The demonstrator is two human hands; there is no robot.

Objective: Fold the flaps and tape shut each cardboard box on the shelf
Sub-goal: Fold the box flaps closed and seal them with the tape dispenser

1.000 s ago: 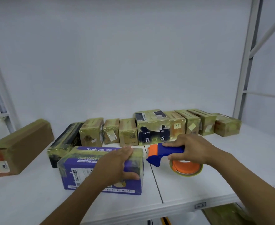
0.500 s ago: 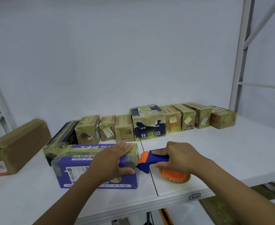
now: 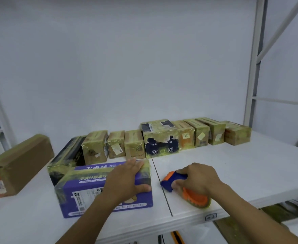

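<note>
Left of the purple box (image 3: 85,192), a brown box (image 3: 18,166) lies on the shelf (image 3: 250,166). My left hand (image 3: 125,181) grips the purple box's right end, probably to steady it for taping. Right of it, my right hand (image 3: 200,180) clasps the dispenser (image 3: 173,180), which rests on the shelf. Behind it stands a row of boxes (image 3: 160,140), taped shut, their contents hidden.

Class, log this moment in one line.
left hand: holds purple box | right hand: grips tape dispenser on shelf
</note>
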